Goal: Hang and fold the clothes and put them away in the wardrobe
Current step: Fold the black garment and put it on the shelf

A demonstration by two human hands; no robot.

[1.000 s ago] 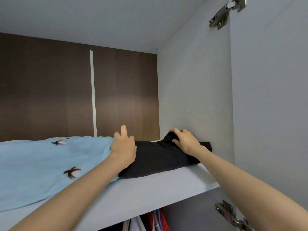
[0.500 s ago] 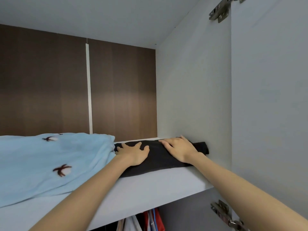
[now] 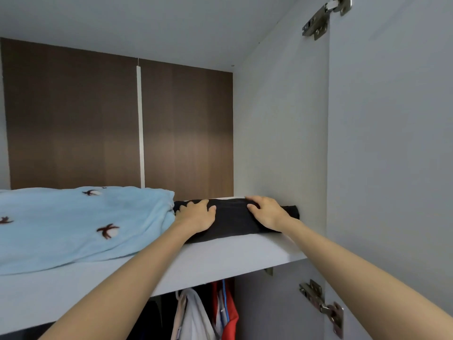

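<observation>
The wardrobe fills almost the whole view, with a pale grey ceiling and side wall and a dark brown back panel that a thin white strip divides from top to bottom. At the right its door stands open, seen from the inner side. A pale grey shelf runs across the lower half of the view. On its left part lies a big light blue cloth with small brown and white figures on it, soft and a little heaped. Just beside it, in the right back corner of the shelf, lies the folded black garment; its left end touches the blue cloth and its right end reaches the side wall. Under the shelf hang some clothes, among them a white piece and a red piece. Two bare forearms come up from the bottom of the view to the black garment. The left hand lies flat on its left part, with the fingers spread and relaxed, grasping nothing. The right hand rests on its right part, palm down, the fingers stretched toward the back, also not grasping. One metal hinge sits at the top of the door and a second hinge sits below the shelf.
</observation>
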